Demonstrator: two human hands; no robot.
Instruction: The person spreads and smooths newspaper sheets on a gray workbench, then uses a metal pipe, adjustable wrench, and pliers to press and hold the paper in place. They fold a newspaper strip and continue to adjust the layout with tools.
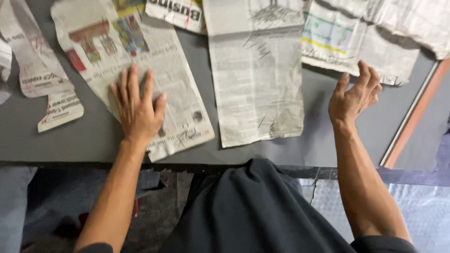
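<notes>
My left hand (137, 107) lies flat, fingers spread, on a torn newspaper sheet with colour pictures (140, 56) on the grey table (93, 136). My right hand (355, 96) hovers above the table at the right, fingers loosely curled and apart, holding nothing. Between the hands lies a long folded newspaper sheet (255, 75). My right hand is just right of that sheet and below a crumpled sheet (356, 42).
Small torn paper scraps (58, 110) and a strip (35, 61) lie at the left. More newspaper (178, 11) covers the far edge. An orange-edged border (412, 117) runs along the table's right side. My dark clothing (253, 211) is at the near edge.
</notes>
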